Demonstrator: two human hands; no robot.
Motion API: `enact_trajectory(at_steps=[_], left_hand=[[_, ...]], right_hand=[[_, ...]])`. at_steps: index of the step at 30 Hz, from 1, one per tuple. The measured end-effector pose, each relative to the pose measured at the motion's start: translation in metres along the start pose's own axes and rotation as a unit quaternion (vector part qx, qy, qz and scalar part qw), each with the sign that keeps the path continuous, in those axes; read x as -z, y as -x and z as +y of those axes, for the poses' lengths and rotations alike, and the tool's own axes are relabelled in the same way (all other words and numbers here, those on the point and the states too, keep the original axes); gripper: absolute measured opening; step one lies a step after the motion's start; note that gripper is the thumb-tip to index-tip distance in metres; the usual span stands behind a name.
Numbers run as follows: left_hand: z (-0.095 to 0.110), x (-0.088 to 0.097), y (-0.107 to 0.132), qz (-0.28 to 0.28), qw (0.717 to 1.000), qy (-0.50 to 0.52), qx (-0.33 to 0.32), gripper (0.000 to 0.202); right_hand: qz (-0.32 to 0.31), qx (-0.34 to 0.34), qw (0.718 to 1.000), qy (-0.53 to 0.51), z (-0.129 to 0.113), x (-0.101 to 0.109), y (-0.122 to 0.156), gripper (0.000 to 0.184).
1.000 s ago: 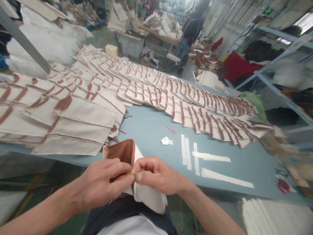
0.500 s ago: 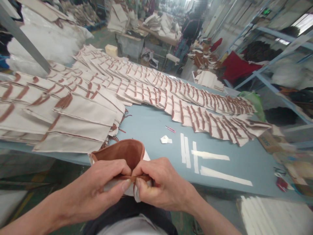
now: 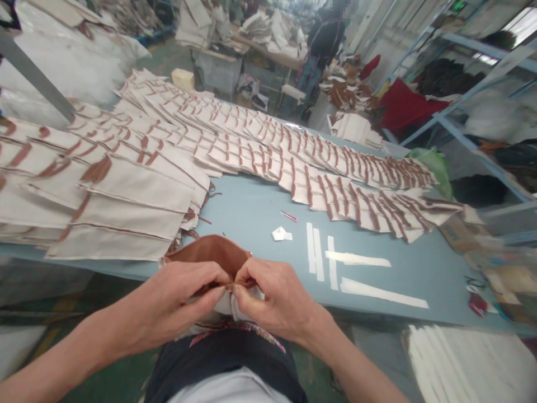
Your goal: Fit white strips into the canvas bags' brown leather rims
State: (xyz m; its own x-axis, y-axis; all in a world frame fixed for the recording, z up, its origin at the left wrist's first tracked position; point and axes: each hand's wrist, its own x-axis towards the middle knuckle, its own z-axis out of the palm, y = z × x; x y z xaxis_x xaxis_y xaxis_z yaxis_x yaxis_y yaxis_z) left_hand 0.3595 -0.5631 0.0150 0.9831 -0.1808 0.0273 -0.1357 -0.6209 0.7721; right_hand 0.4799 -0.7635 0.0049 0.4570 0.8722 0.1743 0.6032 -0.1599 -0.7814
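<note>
A cream fabric bag [image 3: 210,249] with a brown lining is held up in front of my body at the table's near edge, its mouth facing up. My left hand [image 3: 188,296] pinches the brown-trimmed rim between thumb and fingers. Right beside it, my right hand [image 3: 268,296] pinches the same rim, the fingertips of both hands almost meeting. The lower part of the bag is mostly hidden behind my hands. To the left lie stacked cream fabric pieces [image 3: 134,190] with brown edging.
On the blue table [image 3: 247,207] lie white strips [image 3: 364,259], a folded white strip [image 3: 279,233] and a small pink tool [image 3: 289,216]. Long overlapping rows of cream pieces [image 3: 260,159] run across the back. A person [image 3: 323,45] stands beyond; shelving [image 3: 474,145] rises at right.
Both hands have shifted slightly up, still pinching the rim, and the bag's mouth looks flatter and narrower. The whole view has moved a little.
</note>
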Motion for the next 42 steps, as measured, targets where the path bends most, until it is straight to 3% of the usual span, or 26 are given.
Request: enact_trajectory(at_steps=[4, 9, 12, 21, 27, 35, 42], left_hand=[[0.009, -0.003, -0.003, -0.011, 1.0, -0.023, -0.012, 0.032], [-0.006, -0.037, -0.006, 0.038, 0.998, 0.031, -0.027, 0.039], [-0.011, -0.05, -0.007, 0.064, 0.997, 0.039, -0.037, 0.041], [0.005, -0.044, -0.011, 0.101, 0.993, 0.005, -0.066, 0.036], [0.003, -0.038, -0.009, 0.1, 0.99, 0.089, -0.034, 0.038], [0.014, -0.026, -0.005, 0.058, 0.986, 0.15, -0.031, 0.034], [0.035, -0.039, -0.011, 0.149, 0.984, 0.077, -0.065, 0.034]], right_hand=[[-0.031, 0.01, 0.999, 0.002, -0.003, 0.01, 0.003, 0.012], [-0.105, -0.061, 0.992, -0.037, -0.001, 0.015, 0.003, 0.019], [-0.108, -0.085, 0.986, -0.097, 0.001, 0.021, 0.001, 0.02], [-0.116, -0.062, 0.982, -0.137, -0.007, 0.031, -0.005, 0.02], [-0.08, -0.003, 0.996, -0.048, -0.001, 0.037, -0.008, 0.033], [0.037, 0.112, 0.99, 0.083, 0.005, 0.023, -0.008, 0.051], [0.073, 0.159, 0.982, 0.077, 0.017, 0.001, -0.011, 0.062]])
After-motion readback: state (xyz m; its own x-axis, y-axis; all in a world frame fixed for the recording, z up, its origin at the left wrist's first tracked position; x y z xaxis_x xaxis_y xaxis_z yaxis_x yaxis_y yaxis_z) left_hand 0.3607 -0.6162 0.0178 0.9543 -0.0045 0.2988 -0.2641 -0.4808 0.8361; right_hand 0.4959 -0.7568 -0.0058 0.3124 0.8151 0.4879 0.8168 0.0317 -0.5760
